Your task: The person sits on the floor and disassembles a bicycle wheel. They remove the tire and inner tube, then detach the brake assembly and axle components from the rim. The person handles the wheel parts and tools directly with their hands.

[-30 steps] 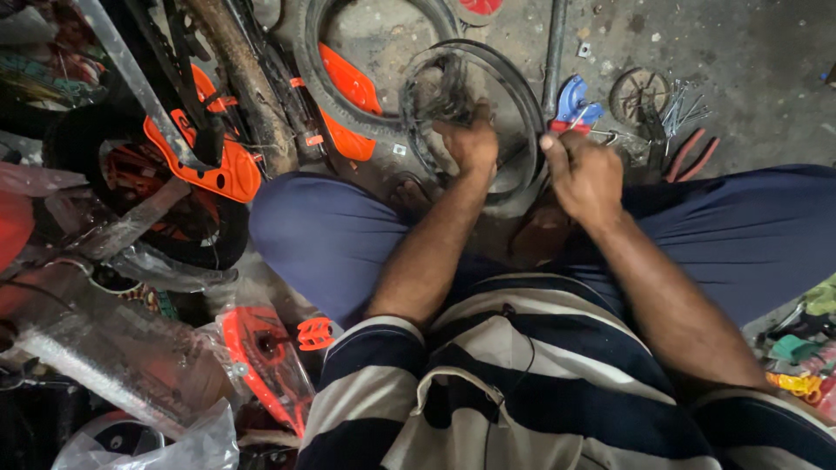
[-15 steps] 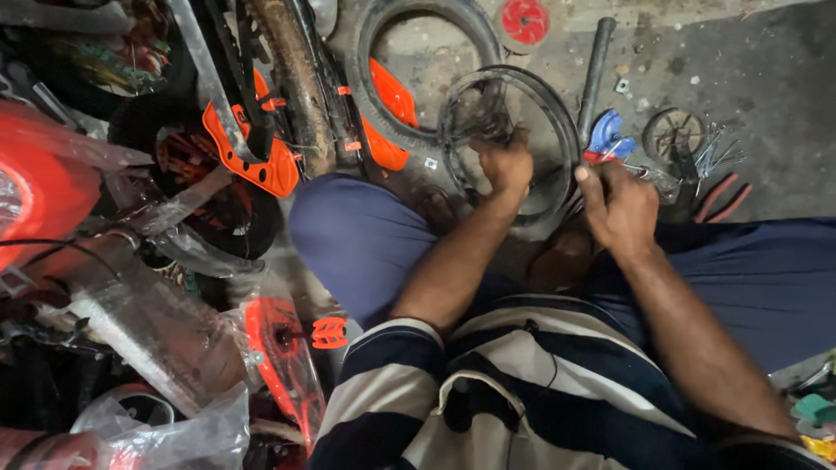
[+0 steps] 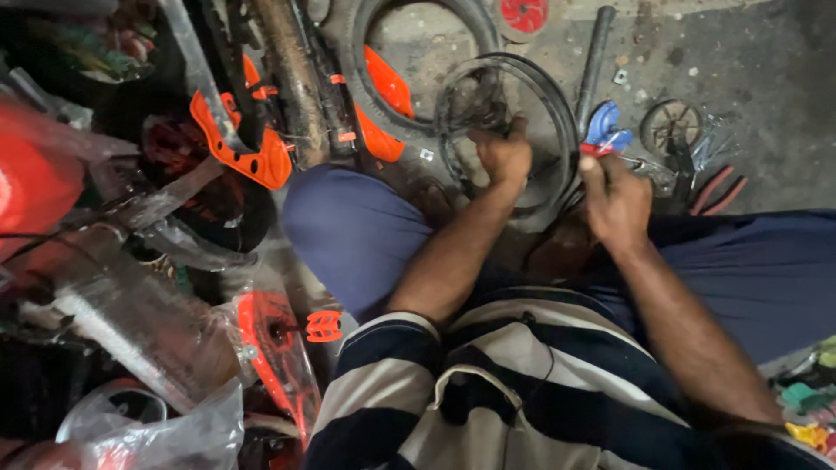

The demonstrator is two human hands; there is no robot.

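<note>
Left hand [image 3: 503, 157] grips the small black wheel rim [image 3: 509, 130], fingers curled over its near-middle part; we see the knuckles, thumb side hidden. Right hand [image 3: 616, 200] is closed too, fist around something at the rim's right edge, and we cannot tell exactly what it pinches, maybe the rim's tyre edge. Rim sits on the grey floor [image 3: 749, 78] just beyond our knees, far-centre of the scene, slightly tilted, overlapping a bigger black tyre [image 3: 374, 96] lying to its far left. Both our forearms run up from the striped shirt [image 3: 514, 392] to the rim, and our legs in blue trousers [image 3: 357, 235] spread left and right of it.

Just right of the rim, touching or nearly touching the right hand, we see blue-handled pliers [image 3: 605, 130] with a red bit at the near end. A dark metal tube [image 3: 594, 61] lies beyond them, pointing far. Farther right we note a small spoked cog-like wheel [image 3: 669, 126], and near it red-handled cutters [image 3: 718, 191] on the floor. A red round disc [image 3: 522, 13] sits at the far edge.

Left of the rim we log a child's bicycle frame [image 3: 287, 78], rusty tube, with orange plastic guards [image 3: 248, 152] on it. Near left is clutter: plastic-wrapped parts [image 3: 131, 322], an orange pedal [image 3: 324, 326], a clear bag [image 3: 165, 435]. Near right corner shows small green and yellow bits [image 3: 805, 409], too blurred to name.
</note>
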